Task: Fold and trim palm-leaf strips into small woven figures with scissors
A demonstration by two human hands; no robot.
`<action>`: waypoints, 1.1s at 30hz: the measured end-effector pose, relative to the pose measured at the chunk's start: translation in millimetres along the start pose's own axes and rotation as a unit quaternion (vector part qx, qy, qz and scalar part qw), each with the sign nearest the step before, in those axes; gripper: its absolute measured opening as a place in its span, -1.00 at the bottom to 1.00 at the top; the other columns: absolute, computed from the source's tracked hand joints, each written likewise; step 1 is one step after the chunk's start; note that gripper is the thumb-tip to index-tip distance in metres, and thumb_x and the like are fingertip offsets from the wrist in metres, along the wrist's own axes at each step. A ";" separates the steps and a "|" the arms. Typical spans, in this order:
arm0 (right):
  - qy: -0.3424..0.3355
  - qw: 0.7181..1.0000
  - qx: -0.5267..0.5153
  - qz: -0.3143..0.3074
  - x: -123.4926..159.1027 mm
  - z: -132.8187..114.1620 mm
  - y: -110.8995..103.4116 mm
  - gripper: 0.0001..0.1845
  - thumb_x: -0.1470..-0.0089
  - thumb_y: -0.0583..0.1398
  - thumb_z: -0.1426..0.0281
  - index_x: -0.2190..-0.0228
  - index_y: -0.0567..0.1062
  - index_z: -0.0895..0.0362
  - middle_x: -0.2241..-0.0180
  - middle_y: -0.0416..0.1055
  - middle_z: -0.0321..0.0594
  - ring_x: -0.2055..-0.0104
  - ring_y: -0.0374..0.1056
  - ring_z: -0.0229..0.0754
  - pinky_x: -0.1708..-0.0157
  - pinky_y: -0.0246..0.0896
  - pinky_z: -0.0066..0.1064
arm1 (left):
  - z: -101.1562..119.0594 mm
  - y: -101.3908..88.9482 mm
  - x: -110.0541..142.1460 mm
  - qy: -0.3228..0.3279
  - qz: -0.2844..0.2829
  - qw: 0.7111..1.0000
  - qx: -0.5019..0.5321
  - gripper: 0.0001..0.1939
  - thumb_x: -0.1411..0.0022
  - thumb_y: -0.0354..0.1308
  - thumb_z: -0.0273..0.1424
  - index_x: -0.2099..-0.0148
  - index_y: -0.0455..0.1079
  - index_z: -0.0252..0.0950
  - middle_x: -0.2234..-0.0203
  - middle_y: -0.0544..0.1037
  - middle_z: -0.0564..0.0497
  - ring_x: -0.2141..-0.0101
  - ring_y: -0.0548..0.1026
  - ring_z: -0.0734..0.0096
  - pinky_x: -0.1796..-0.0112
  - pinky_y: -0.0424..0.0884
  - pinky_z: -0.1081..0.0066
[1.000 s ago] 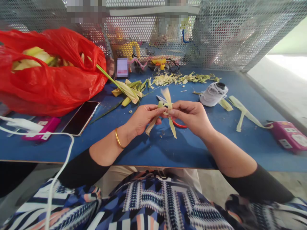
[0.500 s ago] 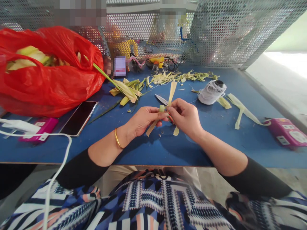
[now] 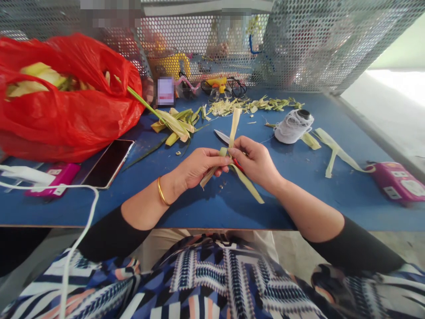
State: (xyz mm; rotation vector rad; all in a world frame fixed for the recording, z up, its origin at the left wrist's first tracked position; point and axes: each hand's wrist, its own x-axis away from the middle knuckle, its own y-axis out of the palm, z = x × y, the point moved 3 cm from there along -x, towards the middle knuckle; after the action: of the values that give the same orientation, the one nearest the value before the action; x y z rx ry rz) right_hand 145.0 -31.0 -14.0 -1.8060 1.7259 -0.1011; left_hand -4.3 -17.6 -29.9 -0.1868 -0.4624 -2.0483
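Note:
Between my hands is a small folded piece of pale green husk strips (image 3: 235,126), with one end standing up and others hanging down below. My left hand (image 3: 202,166) pinches the folded centre between thumb and fingers. Thumb and fingers of my right hand (image 3: 254,159) are closed on the same strips from the right side. Under my hands lie scissors (image 3: 221,136); the blades point to the upper left and part of a red handle shows beneath my right hand. Beyond my right hand stands a spool of white thread (image 3: 293,127).
A red plastic bag (image 3: 96,106) of husks fills the left, with a dark phone (image 3: 109,164) and magenta box (image 3: 55,177) before it. Loose husks (image 3: 175,124) and cut scraps (image 3: 255,105) lie behind. Another magenta box (image 3: 398,181) sits right, before a perforated metal screen (image 3: 305,53).
A strip end below my right hand now hangs out longer toward the lower right. The upright strip has shifted slightly left. Both hands keep hold of the folded piece.

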 end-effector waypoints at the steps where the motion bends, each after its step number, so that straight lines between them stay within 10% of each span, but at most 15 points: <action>1: 0.002 1.000 0.003 -0.001 0.0 -0.5 0.2 -0.76 -0.13 0.15 0.38 0.55 0.25 0.08 0.61 0.18 -0.43 0.54 0.05 -0.34 0.50 -0.04 -0.43 | 0.1 0.0 0.0 0.002 -0.002 1.000 0.002 -0.82 0.06 0.44 -0.43 0.44 0.51 -0.40 0.62 0.49 0.05 0.62 0.35 0.63 0.53 0.27 0.55; 23: 0.110 0.992 -0.007 0.067 1.4 5.5 -0.8 -0.66 0.02 0.23 0.35 0.69 0.24 0.09 0.72 0.07 -0.47 0.61 -0.09 -0.40 0.58 -0.23 -0.42 | 1.9 3.7 2.5 0.028 -0.002 0.999 -0.021 -0.83 0.07 0.39 -0.41 0.48 0.46 -0.35 0.64 0.42 0.09 0.62 0.33 0.59 0.52 0.25 0.50; 33: 0.047 0.995 -0.083 -0.043 1.2 -4.2 -3.9 -0.92 -0.06 0.24 0.37 0.35 0.48 0.12 0.63 0.28 -0.46 0.61 0.11 -0.39 0.58 0.01 -0.48 | 2.8 -2.7 -2.3 0.025 0.084 0.996 0.033 -0.70 0.03 0.44 -0.41 0.56 0.35 -0.35 0.68 0.34 0.14 0.66 0.26 0.67 0.55 0.22 0.54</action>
State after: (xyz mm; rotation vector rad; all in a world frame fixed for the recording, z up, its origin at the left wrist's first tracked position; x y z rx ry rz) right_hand 146.6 -34.0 -9.2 -2.0259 1.7674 -0.0824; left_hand -5.7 -13.5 -28.8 -0.1293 -0.4660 -1.8660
